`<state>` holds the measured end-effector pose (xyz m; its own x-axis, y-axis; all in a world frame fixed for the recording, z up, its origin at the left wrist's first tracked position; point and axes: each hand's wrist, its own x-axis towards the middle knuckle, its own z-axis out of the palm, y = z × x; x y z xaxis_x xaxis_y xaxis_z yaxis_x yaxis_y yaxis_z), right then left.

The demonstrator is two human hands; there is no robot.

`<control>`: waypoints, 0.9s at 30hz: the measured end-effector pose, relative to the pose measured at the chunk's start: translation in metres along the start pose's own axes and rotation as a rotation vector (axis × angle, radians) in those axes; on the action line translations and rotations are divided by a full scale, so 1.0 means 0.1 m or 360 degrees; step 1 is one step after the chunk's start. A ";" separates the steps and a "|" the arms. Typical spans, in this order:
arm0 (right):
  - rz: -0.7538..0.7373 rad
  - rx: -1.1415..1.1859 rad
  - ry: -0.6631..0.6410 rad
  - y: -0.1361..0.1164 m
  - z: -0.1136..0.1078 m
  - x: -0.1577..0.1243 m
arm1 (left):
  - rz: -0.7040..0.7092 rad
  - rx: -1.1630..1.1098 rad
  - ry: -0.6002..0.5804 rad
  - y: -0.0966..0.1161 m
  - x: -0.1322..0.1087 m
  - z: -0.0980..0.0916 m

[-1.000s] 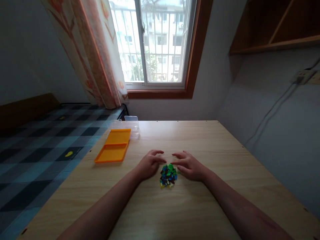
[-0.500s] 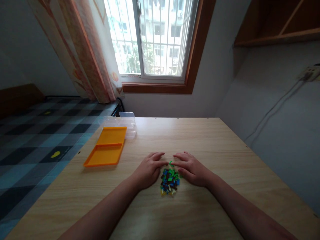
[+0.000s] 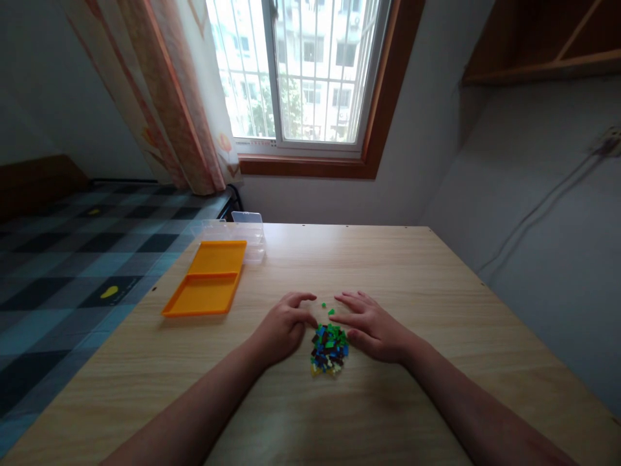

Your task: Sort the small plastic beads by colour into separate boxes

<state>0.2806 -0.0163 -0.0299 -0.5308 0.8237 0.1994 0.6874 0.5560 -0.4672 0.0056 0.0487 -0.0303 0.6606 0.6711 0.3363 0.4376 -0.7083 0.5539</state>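
Note:
A small heap of tiny coloured plastic pieces (image 3: 328,350), green, blue, black and yellow, lies on the wooden table (image 3: 436,304) in front of me. My left hand (image 3: 284,325) rests at the heap's left edge, fingers curled loosely with the tips touching the table. My right hand (image 3: 371,325) lies at the heap's right edge, fingers stretched towards the left. Two loose green pieces (image 3: 330,310) sit just beyond the heap, between my fingertips. Neither hand holds anything that I can see.
An open orange tray with two shallow compartments (image 3: 209,287) lies at the table's left. A clear plastic compartment box (image 3: 242,231) stands just behind it. A bed with a checked cover (image 3: 72,259) runs along the left. Window and curtain are beyond.
Two green pieces now lie apart beyond the heap, between the fingertips. Both hands stay at the heap's sides; the left fingers have curled a little more. The view has shifted slightly.

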 end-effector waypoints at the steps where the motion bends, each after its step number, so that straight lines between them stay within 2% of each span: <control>1: -0.0017 0.0001 -0.0022 -0.01 0.00 0.00 | 0.0019 -0.0002 -0.0014 0.00 0.00 0.00; 7: 0.0050 -0.0032 -0.0005 -0.01 0.03 0.02 | 0.0112 0.0051 -0.0085 0.00 0.01 -0.01; 13: 0.0098 -0.0032 0.0043 0.01 0.05 0.02 | 0.0008 0.0139 0.0012 -0.05 0.00 0.04; 18: 0.0015 0.0017 0.0082 -0.01 0.05 0.01 | 0.0012 0.0179 -0.0020 -0.06 0.00 0.05; 27: 0.0141 -0.0045 0.0047 -0.01 0.11 0.06 | -0.0015 0.0143 0.0073 -0.03 0.01 0.04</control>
<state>0.2717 -0.0128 -0.0375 -0.4528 0.8724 0.1841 0.7450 0.4836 -0.4594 0.0072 0.0505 -0.0351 0.6287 0.6855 0.3672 0.4977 -0.7175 0.4873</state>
